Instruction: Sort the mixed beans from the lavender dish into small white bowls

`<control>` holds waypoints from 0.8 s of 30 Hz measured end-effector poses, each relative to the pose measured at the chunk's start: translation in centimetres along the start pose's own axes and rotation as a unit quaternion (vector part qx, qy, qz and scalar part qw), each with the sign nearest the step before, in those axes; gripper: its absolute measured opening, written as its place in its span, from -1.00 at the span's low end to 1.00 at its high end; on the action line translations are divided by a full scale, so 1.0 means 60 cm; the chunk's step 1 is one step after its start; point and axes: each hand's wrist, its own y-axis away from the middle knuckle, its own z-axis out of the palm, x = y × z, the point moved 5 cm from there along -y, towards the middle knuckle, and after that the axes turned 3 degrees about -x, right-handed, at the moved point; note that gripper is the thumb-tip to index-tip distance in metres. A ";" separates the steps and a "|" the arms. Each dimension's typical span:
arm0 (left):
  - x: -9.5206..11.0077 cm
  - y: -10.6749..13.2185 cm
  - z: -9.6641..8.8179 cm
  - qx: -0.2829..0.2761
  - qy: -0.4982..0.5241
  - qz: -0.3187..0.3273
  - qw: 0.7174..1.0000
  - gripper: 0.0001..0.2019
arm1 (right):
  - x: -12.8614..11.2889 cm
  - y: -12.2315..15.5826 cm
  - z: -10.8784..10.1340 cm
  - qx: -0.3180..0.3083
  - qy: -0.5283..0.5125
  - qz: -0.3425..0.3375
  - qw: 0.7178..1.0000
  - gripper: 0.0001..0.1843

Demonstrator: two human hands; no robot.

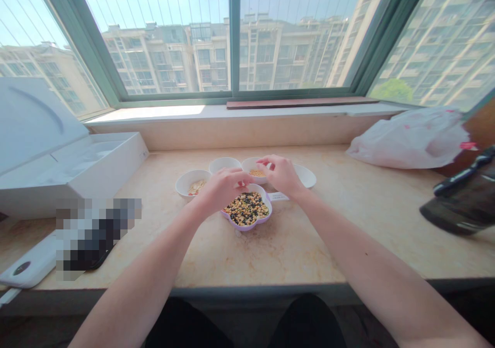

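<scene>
Bare forearms (363,258) reach over a lilac-rimmed white flower-shaped dish (258,221) of mixed dark and yellow beans (246,209) on a beige marble counter (317,250). Curled fingers on the left hand (222,191) and right hand (280,175) hide any grip.

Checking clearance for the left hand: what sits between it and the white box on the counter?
In the head view, a small white bowl of pale grains, then a bare stretch of stone counter, lie between the left hand and the white box.
</scene>
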 end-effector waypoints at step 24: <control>-0.017 0.001 -0.005 -0.005 -0.015 -0.092 0.996 -0.58 | -0.035 0.039 0.061 -0.265 -0.342 0.099 0.896 -0.65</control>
